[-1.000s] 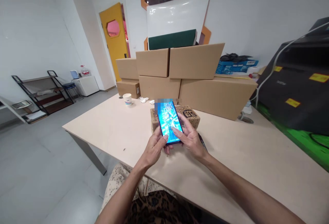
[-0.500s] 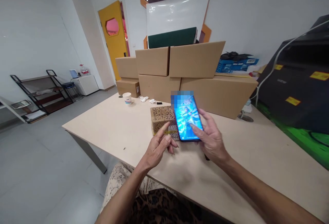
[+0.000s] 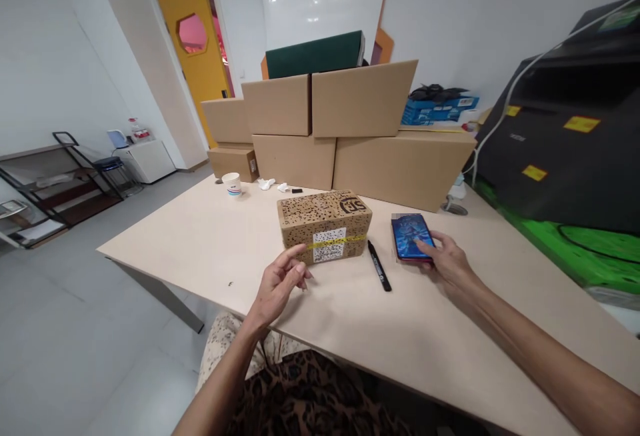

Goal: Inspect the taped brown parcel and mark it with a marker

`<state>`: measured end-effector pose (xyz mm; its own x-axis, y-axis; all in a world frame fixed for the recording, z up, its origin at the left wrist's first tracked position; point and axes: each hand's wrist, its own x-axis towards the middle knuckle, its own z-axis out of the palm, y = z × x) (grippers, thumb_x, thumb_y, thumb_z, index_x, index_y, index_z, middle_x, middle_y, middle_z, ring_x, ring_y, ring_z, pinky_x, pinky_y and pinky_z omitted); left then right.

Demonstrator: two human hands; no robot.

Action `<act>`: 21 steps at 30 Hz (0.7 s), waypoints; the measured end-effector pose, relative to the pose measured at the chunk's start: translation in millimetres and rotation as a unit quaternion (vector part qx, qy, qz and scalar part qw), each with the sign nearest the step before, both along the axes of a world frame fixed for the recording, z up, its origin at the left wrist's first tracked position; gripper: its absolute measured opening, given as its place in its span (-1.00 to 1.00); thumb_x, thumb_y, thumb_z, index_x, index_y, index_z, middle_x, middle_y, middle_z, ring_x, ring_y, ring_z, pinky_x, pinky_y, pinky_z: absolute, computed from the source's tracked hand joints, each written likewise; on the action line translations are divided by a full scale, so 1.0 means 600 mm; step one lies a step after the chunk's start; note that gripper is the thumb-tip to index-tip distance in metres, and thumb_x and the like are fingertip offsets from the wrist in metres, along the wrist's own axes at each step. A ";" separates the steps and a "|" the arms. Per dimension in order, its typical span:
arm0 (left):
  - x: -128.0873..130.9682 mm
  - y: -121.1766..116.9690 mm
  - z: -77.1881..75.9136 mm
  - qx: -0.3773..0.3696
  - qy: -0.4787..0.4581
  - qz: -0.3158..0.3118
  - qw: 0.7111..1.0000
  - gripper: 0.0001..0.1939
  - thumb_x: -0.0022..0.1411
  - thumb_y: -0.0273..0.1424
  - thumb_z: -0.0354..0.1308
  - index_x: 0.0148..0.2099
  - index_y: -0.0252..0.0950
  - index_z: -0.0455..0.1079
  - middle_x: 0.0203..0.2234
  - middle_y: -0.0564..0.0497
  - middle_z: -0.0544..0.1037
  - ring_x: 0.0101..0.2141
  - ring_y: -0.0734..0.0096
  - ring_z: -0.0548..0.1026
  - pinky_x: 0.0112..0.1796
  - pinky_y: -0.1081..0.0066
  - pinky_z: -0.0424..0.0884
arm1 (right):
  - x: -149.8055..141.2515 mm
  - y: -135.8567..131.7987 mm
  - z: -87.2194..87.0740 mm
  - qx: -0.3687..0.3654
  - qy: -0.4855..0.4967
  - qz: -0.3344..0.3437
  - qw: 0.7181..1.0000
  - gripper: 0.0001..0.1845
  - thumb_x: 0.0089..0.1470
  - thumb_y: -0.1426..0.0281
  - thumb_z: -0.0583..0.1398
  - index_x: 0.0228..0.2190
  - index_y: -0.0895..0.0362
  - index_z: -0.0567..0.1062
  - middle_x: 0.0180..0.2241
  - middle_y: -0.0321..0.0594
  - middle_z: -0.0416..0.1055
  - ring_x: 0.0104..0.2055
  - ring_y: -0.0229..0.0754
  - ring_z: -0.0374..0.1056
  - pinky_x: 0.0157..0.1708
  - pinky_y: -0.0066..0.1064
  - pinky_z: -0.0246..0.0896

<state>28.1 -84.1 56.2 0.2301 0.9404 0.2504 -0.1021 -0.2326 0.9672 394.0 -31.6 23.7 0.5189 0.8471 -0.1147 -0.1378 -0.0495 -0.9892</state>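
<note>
My right hand (image 3: 447, 259) grips a smartphone (image 3: 411, 233) with a lit blue lock screen, thumb on the glass, low over the right side of the table. A small brown cardboard parcel (image 3: 325, 213) with black speckled print, a white label and yellow tape sits at the middle. In front of its left corner is my left hand (image 3: 280, 283), holding nothing, index finger stretched out and the other fingers loosely curled. Whether that fingertip touches the parcel I cannot tell. A black marker pen (image 3: 379, 266) lies on the table between parcel and phone.
Large cardboard boxes (image 3: 295, 163) are stacked along the back of the table (image 3: 175, 236), topped by a dark green box (image 3: 315, 56). A paper cup (image 3: 232, 184) and crumpled tissues (image 3: 267, 184) stand before them. A black machine (image 3: 565, 116) is at the right.
My right hand has moved the phone right and down, away from the front of the parcel. The parcel and marker now show fully. The camera view has shifted; my left hand stays near the parcel.
</note>
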 end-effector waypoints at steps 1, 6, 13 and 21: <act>-0.001 0.001 -0.002 -0.001 0.000 0.005 1.000 -0.34 0.31 -0.02 0.31 0.28 -0.35 0.43 -0.40 0.00 0.58 -0.44 0.45 0.49 -0.33 0.41 0.46 | -0.001 0.001 -0.004 -0.006 0.013 0.003 1.000 -0.44 -0.14 0.34 0.46 -0.13 0.01 0.35 -0.43 -0.33 0.47 -0.66 -0.34 0.20 -0.75 -0.56 -0.06; -0.001 0.003 -0.010 -0.007 -0.010 0.025 1.000 -0.34 0.30 -0.05 0.33 0.30 -0.32 0.41 -0.39 0.01 0.59 -0.44 0.45 0.49 -0.31 0.40 0.46 | -0.003 0.001 -0.007 -0.010 0.013 0.041 0.999 -0.44 -0.20 0.35 0.47 -0.17 0.03 0.37 -0.50 -0.41 0.42 -0.72 -0.43 0.03 -0.77 -0.56 -0.17; -0.003 0.005 -0.020 -0.015 -0.014 0.030 0.999 -0.33 0.28 -0.05 0.34 0.30 -0.32 0.42 -0.40 0.01 0.58 -0.44 0.46 0.48 -0.31 0.40 0.45 | 0.034 0.005 -0.013 -0.131 -0.295 0.106 0.941 -0.49 0.04 0.18 0.33 0.00 0.12 0.45 -0.72 -0.47 0.26 -0.72 -0.16 0.20 -0.67 -0.40 0.01; -0.011 0.005 -0.030 -0.022 0.001 0.058 0.998 -0.29 0.25 0.00 0.34 0.27 -0.35 0.44 -0.40 0.00 0.58 -0.44 0.45 0.46 -0.34 0.42 0.39 | 0.007 -0.016 0.024 -0.170 -0.599 0.153 0.768 -0.65 0.35 0.16 0.08 -0.15 0.10 0.56 -0.24 0.05 0.63 -0.13 0.15 0.55 -0.27 -0.27 0.21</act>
<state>21.7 -80.8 37.9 0.1194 0.9707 0.2087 -0.0758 -0.2006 0.9767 398.2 -41.1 37.8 0.2076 0.9771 0.0468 0.9297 -0.1822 -0.3202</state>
